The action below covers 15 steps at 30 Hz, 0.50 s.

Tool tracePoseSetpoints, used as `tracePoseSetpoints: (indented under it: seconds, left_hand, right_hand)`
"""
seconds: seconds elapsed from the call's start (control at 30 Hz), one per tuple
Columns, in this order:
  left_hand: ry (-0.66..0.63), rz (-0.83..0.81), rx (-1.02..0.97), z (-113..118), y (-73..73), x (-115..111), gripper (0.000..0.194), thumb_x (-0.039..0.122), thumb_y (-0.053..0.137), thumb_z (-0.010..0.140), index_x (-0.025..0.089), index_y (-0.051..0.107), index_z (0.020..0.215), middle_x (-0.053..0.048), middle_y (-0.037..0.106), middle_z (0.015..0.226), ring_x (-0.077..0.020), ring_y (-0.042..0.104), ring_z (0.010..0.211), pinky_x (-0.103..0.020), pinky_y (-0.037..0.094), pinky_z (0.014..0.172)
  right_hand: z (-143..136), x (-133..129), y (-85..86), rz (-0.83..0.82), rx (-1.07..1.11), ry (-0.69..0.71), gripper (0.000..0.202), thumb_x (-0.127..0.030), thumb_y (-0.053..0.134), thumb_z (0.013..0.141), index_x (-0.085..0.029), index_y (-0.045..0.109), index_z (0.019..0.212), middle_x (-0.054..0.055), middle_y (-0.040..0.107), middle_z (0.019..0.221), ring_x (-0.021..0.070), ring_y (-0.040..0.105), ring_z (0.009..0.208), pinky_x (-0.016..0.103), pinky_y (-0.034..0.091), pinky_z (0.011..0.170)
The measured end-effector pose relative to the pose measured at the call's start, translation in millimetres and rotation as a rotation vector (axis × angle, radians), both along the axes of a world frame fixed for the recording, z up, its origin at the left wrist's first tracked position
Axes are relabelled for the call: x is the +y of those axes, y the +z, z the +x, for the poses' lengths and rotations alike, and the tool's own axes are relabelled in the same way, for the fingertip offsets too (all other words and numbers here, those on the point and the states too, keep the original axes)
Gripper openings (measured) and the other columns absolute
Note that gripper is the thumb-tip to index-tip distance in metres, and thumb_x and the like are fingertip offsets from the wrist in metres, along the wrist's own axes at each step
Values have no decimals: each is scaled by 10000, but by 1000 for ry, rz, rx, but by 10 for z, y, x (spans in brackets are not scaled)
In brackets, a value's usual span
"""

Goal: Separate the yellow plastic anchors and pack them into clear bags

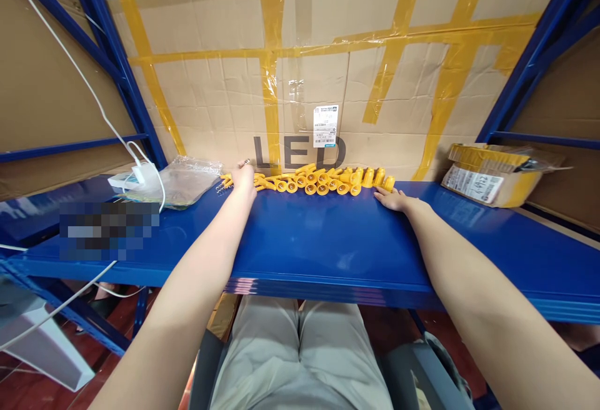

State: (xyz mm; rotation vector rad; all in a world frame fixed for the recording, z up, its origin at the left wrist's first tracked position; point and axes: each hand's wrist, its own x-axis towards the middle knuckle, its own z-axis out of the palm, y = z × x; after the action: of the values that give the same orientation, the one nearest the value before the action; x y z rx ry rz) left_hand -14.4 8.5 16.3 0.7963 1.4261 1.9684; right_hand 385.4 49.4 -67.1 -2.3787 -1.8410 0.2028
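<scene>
A blurred mosaic patch covers whatever lies at the left of the tabletop. The left fingers hide part of the row of yellow pieces, and their grip cannot be made out. The fine print on the white label is too small to read. The cardboard sheet is cut off by the top edge, both forearms by the picture's edges, and the contents of the taped box are unclear.

Open shelf before cardboard
</scene>
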Motion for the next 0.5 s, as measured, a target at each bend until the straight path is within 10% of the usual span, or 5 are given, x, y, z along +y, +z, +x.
tracePoseSetpoints:
  seconds: [0.5]
  left_hand:
    - [-459,-232,168,573,-203,-245,639,43,515,550,255,539,1152,-55,580,1192,-225,525,1112,-316,468,750]
  right_hand:
    - [49,95,-32,54,-30,71,631,-605,244,870,-333,293,1437,71,295,1511,356,264,1372,622,185,1079]
